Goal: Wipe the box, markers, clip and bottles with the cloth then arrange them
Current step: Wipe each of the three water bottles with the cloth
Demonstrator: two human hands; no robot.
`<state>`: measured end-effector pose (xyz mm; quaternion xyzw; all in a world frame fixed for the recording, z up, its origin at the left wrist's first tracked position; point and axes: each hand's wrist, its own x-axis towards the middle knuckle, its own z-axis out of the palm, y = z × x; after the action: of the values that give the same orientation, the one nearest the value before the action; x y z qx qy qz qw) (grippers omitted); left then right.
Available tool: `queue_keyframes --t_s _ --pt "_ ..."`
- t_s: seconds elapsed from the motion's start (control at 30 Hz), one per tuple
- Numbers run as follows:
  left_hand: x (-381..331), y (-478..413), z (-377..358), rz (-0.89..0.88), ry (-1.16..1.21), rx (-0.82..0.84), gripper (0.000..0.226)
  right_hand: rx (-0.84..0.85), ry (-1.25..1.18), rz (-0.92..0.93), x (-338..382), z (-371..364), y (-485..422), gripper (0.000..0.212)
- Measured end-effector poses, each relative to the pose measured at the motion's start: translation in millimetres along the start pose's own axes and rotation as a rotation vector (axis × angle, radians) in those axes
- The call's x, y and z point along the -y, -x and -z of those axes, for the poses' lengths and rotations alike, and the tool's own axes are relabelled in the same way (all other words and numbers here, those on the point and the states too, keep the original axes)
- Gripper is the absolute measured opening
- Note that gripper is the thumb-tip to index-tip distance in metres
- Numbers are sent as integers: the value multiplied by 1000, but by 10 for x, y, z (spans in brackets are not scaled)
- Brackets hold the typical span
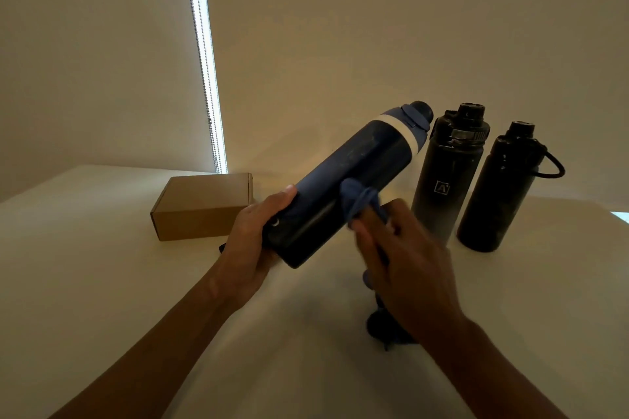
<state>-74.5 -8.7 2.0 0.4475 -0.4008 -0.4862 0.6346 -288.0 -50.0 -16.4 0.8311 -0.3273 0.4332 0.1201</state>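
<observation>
My left hand (253, 241) grips the base of a dark blue bottle (354, 173) with a white band, held tilted above the table, cap up and to the right. My right hand (405, 262) holds a blue cloth (359, 199) against the bottle's side; the cloth's tail hangs below the hand. Two black bottles (446, 173) (500, 190) stand upright at the right. A brown cardboard box (204, 206) lies on the table left of the blue bottle. A small dark object shows just behind my left wrist, mostly hidden. I see no markers.
The white table (102, 265) runs into a corner of plain walls. A bright window strip with a bead chain (207, 78) stands behind the box. The table's right edge lies near the far black bottle.
</observation>
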Motion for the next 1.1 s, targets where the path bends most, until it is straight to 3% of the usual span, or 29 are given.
queue_keyframes --t_s 0.13,0.27,0.37,0.47,0.53,0.6,0.73,0.8,0.83,0.87,0.9,0.97,1.0,1.1 --pt "-41 35 21 0 -5 134 35 -63 72 -149 -205 144 -90 42" --pt "24 29 47 40 12 196 48 -81 12 -243 -256 188 -123 43" --pt "59 36 62 109 122 238 74 -50 -28 -275 -259 146 -111 40" --pt "81 60 31 121 189 262 61 -25 -64 -257 -179 109 -96 35" --pt "95 51 18 125 228 236 48 -8 -79 -207 -96 82 -80 30" --pt "94 61 -3 125 251 177 52 42 -104 -129 1 30 -55 29" --pt "101 8 -56 129 320 -42 42 244 -144 27 261 -74 41 32" --pt "73 -13 -49 106 335 -111 53 277 -107 88 373 -76 60 36" --pt "55 -42 -59 80 354 -148 70 269 -88 108 401 -69 59 38" --pt "44 -77 -45 71 356 -164 88 231 -53 129 412 -65 47 41" --pt "20 -67 -63 61 352 -157 81 188 -18 164 408 -77 40 43" --pt "16 -7 -68 54 348 -45 43 134 16 225 394 -85 44 44" --pt "34 4 -61 55 342 -28 40 136 4 233 379 -74 45 42" --pt "34 55 -75 48 279 -56 66 154 -67 105 301 29 0 30"
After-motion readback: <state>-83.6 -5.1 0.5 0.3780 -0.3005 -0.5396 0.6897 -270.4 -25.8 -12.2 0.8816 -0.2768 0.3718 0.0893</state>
